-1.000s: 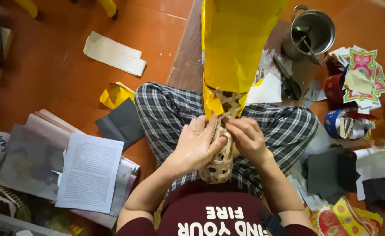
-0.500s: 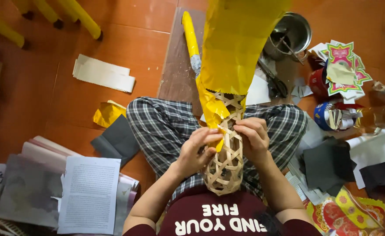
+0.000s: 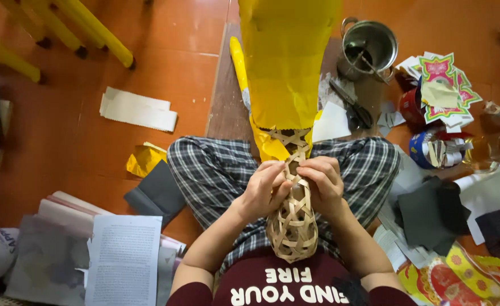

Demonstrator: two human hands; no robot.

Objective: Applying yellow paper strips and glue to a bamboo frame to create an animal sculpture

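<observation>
A woven bamboo frame [image 3: 291, 221], shaped like a rounded head on a narrow neck, rests in my lap over my checked trousers [image 3: 213, 170]. Yellow paper [image 3: 288, 62] covers its far, wider part. My left hand [image 3: 263, 190] grips the neck from the left, fingers pressed on the weave near a loose yellow paper flap [image 3: 269, 147]. From the right, my right hand [image 3: 323, 182] clasps the same neck. Both hands touch the frame just below the paper's edge.
A wooden board [image 3: 224, 96] lies ahead under the frame. Beyond it are a metal pot [image 3: 369, 48], scissors [image 3: 352, 105] and coloured paper cut-outs [image 3: 440, 85]. Dark paper sheets [image 3: 431, 212] lie right. Stacked printed pages [image 3: 122, 258] lie left. Yellow chair legs [image 3: 85, 28] stand far left.
The view has tilted so the frame's rounded end shows lower in my lap. My hands have shifted slightly up the neck and keep their grip on it.
</observation>
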